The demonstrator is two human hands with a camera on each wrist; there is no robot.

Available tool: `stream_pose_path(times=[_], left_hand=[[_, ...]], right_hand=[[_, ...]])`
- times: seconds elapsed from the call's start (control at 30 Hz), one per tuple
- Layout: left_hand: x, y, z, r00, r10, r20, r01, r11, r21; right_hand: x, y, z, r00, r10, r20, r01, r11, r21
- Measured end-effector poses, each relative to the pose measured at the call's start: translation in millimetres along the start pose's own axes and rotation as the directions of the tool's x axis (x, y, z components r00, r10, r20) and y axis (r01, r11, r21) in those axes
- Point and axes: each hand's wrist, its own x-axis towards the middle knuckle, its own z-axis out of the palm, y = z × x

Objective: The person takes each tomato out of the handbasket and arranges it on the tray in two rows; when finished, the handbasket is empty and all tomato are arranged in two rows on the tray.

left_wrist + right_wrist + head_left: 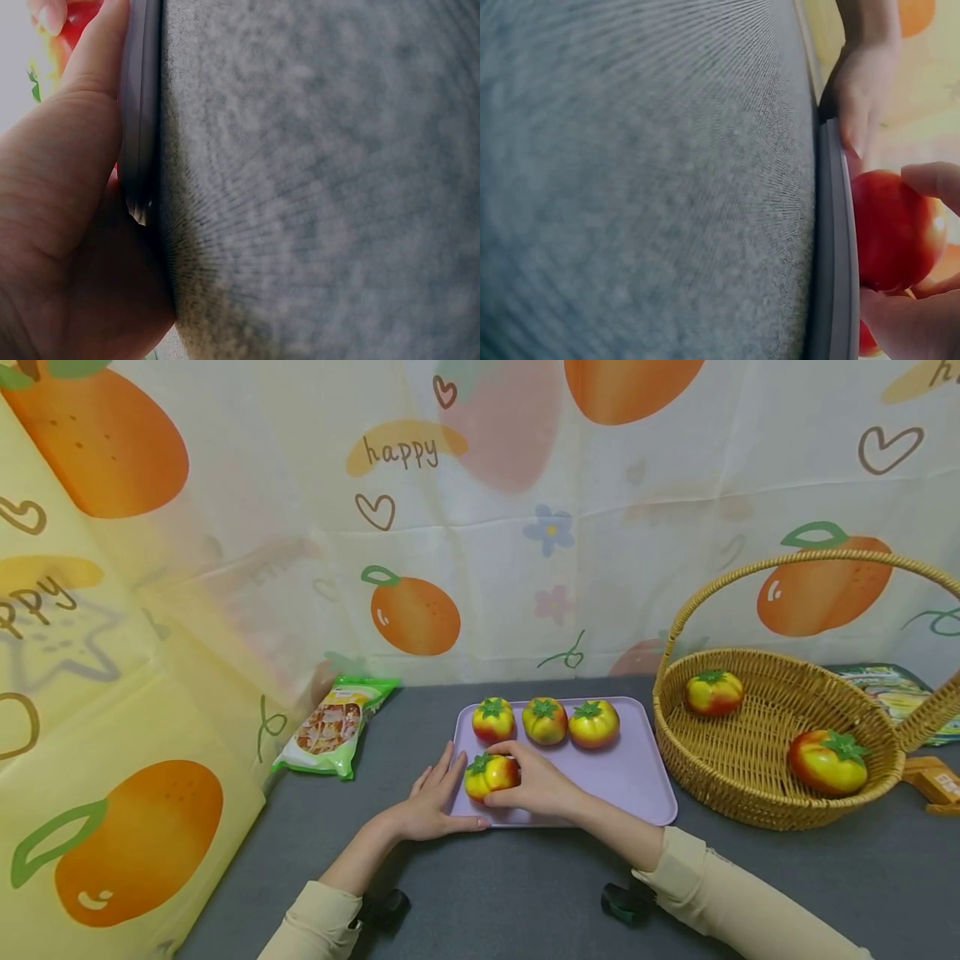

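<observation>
My right hand [542,785] grips a red-and-yellow tomato [486,778] with a green leafy top, thumb on its near side and fingers on its far side. That tomato [896,229] sits at the front left of a lilac tray [630,785], low against its surface. Along the tray's left front corner rests my left hand [427,802], fingers extended and thumb lying over the front rim. In the left wrist view the thumb [82,112] lies against the tray's edge [140,97]. Behind, a row holds a left tomato [493,727], a middle tomato [545,727] and a right tomato [594,729].
To the right stands a wicker basket [765,806] with a tall handle; inside are a far tomato [715,697] and a near tomato [828,764]. A green-and-white snack bag [333,727] lies left of the tray. Beyond the basket are a patterned packet [888,693] and a brown wooden object [933,783].
</observation>
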Motion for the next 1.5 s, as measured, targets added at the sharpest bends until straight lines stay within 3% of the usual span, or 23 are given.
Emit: stream_pose_path(times=[0.37, 1.07, 1.5], left_hand=[[0.0, 0.9, 0.3, 1.000, 0.005, -0.008, -0.005, 1.000, -0.010], [0.3, -0.4, 1.0, 1.000, 0.023, -0.016, -0.023, 1.000, -0.004], [0.6, 0.6, 1.4, 1.000, -0.004, -0.014, 0.004, 1.000, 0.002]], right_hand=[[3, 3, 1.1, 0.999, 0.003, 0.036, -0.005, 0.998, 0.057], [-2, 2, -5.4, 0.994, -0.076, 0.072, 0.079, 0.996, -0.036], [-15, -4, -25.1, 0.998, -0.031, 0.053, 0.027, 0.996, 0.080]])
